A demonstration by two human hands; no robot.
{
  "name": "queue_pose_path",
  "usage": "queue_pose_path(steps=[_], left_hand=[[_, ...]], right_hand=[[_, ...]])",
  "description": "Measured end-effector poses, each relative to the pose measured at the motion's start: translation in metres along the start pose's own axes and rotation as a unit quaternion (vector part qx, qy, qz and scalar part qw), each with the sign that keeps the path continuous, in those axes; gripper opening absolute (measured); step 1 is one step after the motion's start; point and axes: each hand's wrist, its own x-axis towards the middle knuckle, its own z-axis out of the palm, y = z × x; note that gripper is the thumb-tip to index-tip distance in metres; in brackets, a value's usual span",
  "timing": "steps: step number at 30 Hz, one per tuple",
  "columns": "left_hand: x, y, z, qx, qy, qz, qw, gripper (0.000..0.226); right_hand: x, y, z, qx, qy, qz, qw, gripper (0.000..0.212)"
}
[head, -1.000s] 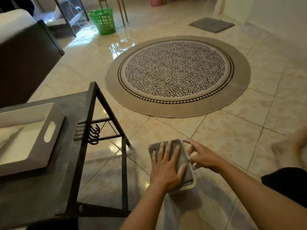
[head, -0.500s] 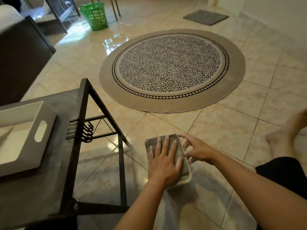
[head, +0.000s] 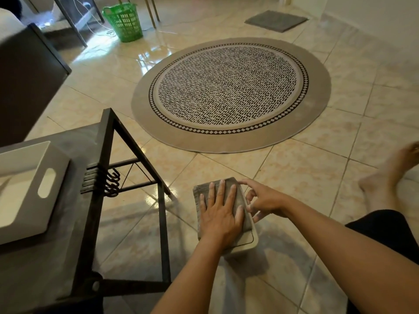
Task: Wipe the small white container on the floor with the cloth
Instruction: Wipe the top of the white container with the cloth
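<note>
A small white container (head: 248, 243) lies on the tiled floor in front of me, mostly covered by a folded grey cloth (head: 201, 191). My left hand (head: 221, 214) lies flat on the cloth with fingers spread, pressing it onto the container's top. My right hand (head: 263, 200) holds the container's right edge with its fingertips, the index finger stretched toward the far corner. Only the container's near right corner and rim show.
A dark metal table (head: 99, 182) with hooks stands at my left, carrying a white tray (head: 45, 200). A round patterned rug (head: 231, 91) lies ahead. A green basket (head: 123, 21) and grey mat (head: 276, 20) are farther back. A bare foot (head: 385, 177) rests at right.
My left hand and the cloth have slid slightly along the container's top. My right hand has kept its hold on the container's side. The foot at right has shifted.
</note>
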Motion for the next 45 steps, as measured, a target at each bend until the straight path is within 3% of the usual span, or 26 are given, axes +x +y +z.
queue_pose_path(steps=[3, 7, 14, 19, 26, 40, 45], left_hand=[[-0.005, -0.002, 0.004, 0.009, 0.009, -0.028, 1.0, 0.067], [-0.001, -0.01, 0.001, 0.017, 0.034, -0.006, 0.999, 0.069], [0.003, -0.001, 0.005, 0.005, 0.01, 0.014, 1.0, 0.065], [0.004, -0.018, 0.0, -0.003, 0.025, -0.037, 0.999, 0.066], [0.005, -0.016, -0.005, 0.001, 0.009, -0.008, 1.0, 0.066], [0.0, -0.041, -0.003, -0.012, 0.032, -0.056, 0.998, 0.067], [-0.001, -0.029, -0.001, -0.008, 0.017, -0.027, 0.999, 0.066]], right_hand=[[0.001, 0.003, 0.001, 0.01, 0.002, -0.002, 1.0, 0.088], [0.002, 0.005, 0.0, 0.022, 0.001, -0.005, 1.0, 0.087], [0.0, 0.002, 0.006, 0.019, 0.008, -0.011, 1.0, 0.09], [0.006, -0.001, 0.01, 0.008, 0.016, -0.017, 1.0, 0.086], [0.013, -0.009, 0.01, 0.0, 0.003, -0.016, 1.0, 0.085], [0.021, -0.014, 0.023, 0.016, -0.001, -0.024, 1.0, 0.082], [0.024, -0.014, 0.02, 0.011, -0.004, -0.02, 1.0, 0.083]])
